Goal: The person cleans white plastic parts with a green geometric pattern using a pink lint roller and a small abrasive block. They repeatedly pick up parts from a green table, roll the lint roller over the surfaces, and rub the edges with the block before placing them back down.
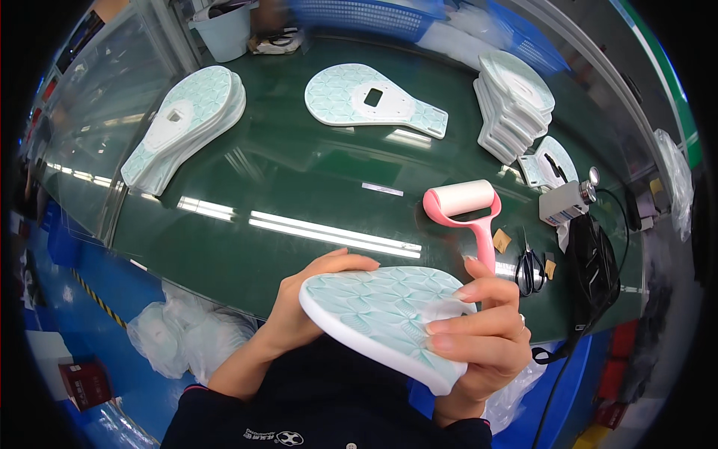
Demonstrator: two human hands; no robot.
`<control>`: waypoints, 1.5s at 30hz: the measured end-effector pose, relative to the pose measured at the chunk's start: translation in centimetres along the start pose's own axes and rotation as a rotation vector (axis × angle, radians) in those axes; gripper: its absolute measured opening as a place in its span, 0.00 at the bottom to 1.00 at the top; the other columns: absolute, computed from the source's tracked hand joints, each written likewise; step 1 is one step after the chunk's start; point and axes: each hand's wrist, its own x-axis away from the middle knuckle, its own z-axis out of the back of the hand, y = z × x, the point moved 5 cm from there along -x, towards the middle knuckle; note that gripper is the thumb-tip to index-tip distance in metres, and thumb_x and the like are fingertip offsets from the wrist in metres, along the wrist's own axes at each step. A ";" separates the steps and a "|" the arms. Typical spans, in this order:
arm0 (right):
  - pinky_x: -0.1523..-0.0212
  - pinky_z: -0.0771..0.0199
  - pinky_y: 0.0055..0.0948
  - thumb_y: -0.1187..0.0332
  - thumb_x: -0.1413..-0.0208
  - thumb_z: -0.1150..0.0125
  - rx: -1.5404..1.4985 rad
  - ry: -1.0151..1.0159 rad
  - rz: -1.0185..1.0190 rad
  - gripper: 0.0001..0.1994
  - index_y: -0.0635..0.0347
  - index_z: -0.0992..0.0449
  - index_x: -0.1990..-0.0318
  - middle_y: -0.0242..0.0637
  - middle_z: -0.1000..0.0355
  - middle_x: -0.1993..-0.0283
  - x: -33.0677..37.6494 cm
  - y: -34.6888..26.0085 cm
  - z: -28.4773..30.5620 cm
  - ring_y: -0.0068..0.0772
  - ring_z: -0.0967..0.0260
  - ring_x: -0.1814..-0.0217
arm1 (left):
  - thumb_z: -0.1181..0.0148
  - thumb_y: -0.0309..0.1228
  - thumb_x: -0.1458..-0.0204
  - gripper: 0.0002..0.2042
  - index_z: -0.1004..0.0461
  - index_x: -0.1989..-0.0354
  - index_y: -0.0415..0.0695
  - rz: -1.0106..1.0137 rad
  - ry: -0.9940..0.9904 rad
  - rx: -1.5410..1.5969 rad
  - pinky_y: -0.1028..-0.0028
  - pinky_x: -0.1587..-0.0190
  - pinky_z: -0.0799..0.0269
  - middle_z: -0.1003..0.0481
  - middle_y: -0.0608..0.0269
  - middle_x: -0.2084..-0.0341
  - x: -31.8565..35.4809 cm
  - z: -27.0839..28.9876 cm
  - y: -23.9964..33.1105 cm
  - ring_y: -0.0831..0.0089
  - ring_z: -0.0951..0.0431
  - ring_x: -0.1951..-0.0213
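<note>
Close in front of my body I hold a paddle-shaped plastic panel, pale mint with an embossed petal pattern and a white rim. My left hand grips its rounded left edge, thumb along the far rim. The right hand wraps round the right part, fingertips pressed on the patterned face. Those fingers cover much of the white area there. Just beyond my right hand lies a pink lint roller with a white roll. A similar single panel lies flat farther back on the green table.
Stacks of like panels stand at the left and back right. On the right are scissors, a white bottle with a metal pump top, and a black bag. A pale bucket stands at the back left.
</note>
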 end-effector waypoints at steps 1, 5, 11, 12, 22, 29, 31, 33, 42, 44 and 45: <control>0.50 0.37 0.36 0.70 0.70 0.38 -0.004 0.010 -0.011 0.10 0.46 0.22 0.73 0.20 0.29 0.71 0.1 0.1 0.1 0.27 0.36 0.61 | 0.40 0.23 0.63 0.15 0.29 0.63 0.39 -0.132 -0.051 -0.155 0.67 0.50 0.38 0.28 0.58 0.61 -0.2 0.0 0.5 0.68 0.28 0.59; 0.51 0.37 0.37 0.71 0.69 0.39 -0.032 0.043 -0.056 0.09 0.48 0.22 0.74 0.22 0.29 0.73 0.4 0.5 0.2 0.29 0.35 0.61 | 0.39 0.24 0.65 0.10 0.27 0.69 0.42 -0.162 -0.024 -0.150 0.62 0.47 0.43 0.26 0.61 0.67 -0.3 0.3 0.7 0.66 0.27 0.59; 0.50 0.38 0.41 0.72 0.68 0.36 -0.202 0.133 -0.085 0.10 0.57 0.26 0.72 0.33 0.29 0.70 1.3 2.2 0.6 0.35 0.35 0.59 | 0.40 0.24 0.63 0.07 0.29 0.73 0.43 -0.293 0.143 -0.187 0.58 0.46 0.47 0.25 0.60 0.72 0.0 1.9 2.1 0.67 0.26 0.63; 0.50 0.39 0.42 0.72 0.68 0.36 -0.235 0.151 -0.085 0.11 0.59 0.27 0.71 0.36 0.29 0.69 1.7 2.8 0.7 0.36 0.35 0.58 | 0.40 0.25 0.62 0.07 0.30 0.73 0.43 -0.364 0.175 -0.242 0.56 0.46 0.47 0.25 0.58 0.72 -0.2 2.7 3.1 0.66 0.26 0.66; 0.49 0.40 0.46 0.69 0.54 0.44 -1.042 0.086 -0.548 0.15 0.65 0.36 0.60 0.51 0.36 0.57 4.5 6.9 -3.7 0.47 0.38 0.52 | 0.36 0.30 0.65 0.11 0.25 0.69 0.46 -0.348 -0.023 -0.655 0.51 0.41 0.68 0.30 0.74 0.81 0.0 2.0 12.9 0.82 0.29 0.69; 0.48 0.41 0.45 0.61 0.50 0.50 -1.264 0.134 -0.582 0.18 0.66 0.39 0.57 0.52 0.37 0.55 5.3 7.3 -4.0 0.47 0.40 0.50 | 0.35 0.32 0.66 0.13 0.24 0.68 0.50 -0.020 -0.247 -0.781 0.52 0.41 0.68 0.31 0.78 0.81 -1.1 0.8 13.5 0.85 0.30 0.69; 0.47 0.41 0.45 0.60 0.50 0.50 -1.249 0.139 -0.591 0.20 0.66 0.39 0.56 0.52 0.37 0.55 5.8 7.4 -4.0 0.47 0.41 0.49 | 0.35 0.31 0.66 0.16 0.26 0.64 0.48 -0.307 -0.026 -0.665 0.52 0.41 0.65 0.29 0.76 0.79 -0.6 0.6 13.9 0.84 0.30 0.70; 0.47 0.44 0.49 0.51 0.52 0.52 -1.120 0.152 -0.755 0.28 0.65 0.44 0.50 0.52 0.42 0.49 5.9 7.0 -3.9 0.49 0.45 0.45 | 0.35 0.30 0.67 0.20 0.30 0.60 0.44 -0.437 0.067 -0.612 0.53 0.42 0.58 0.27 0.72 0.76 0.1 0.9 14.0 0.82 0.29 0.70; 0.46 0.52 0.59 0.43 0.54 0.56 -1.609 -0.257 -1.100 0.41 0.50 0.70 0.39 0.50 0.62 0.38 4.7 5.0 -6.9 0.51 0.57 0.38 | 0.36 0.25 0.65 0.29 0.40 0.51 0.37 -0.260 0.172 -0.622 0.78 0.64 0.31 0.28 0.52 0.64 -2.4 2.1 9.9 0.67 0.25 0.66; 0.45 0.47 0.50 0.68 0.53 0.48 -1.648 -0.258 -1.128 0.39 0.49 0.69 0.39 0.49 0.55 0.40 3.9 4.8 -6.9 0.49 0.52 0.40 | 0.42 0.22 0.60 0.22 0.37 0.53 0.39 -0.321 0.267 -0.736 0.79 0.64 0.32 0.27 0.55 0.65 -3.9 3.7 9.5 0.73 0.26 0.66; 0.45 0.46 0.46 0.70 0.54 0.47 -1.566 -0.360 -1.139 0.39 0.51 0.68 0.39 0.48 0.53 0.41 3.9 5.4 -6.5 0.47 0.50 0.41 | 0.44 0.22 0.57 0.19 0.36 0.54 0.40 -0.361 0.315 -0.728 0.81 0.65 0.32 0.27 0.57 0.66 -5.3 4.6 8.9 0.76 0.26 0.67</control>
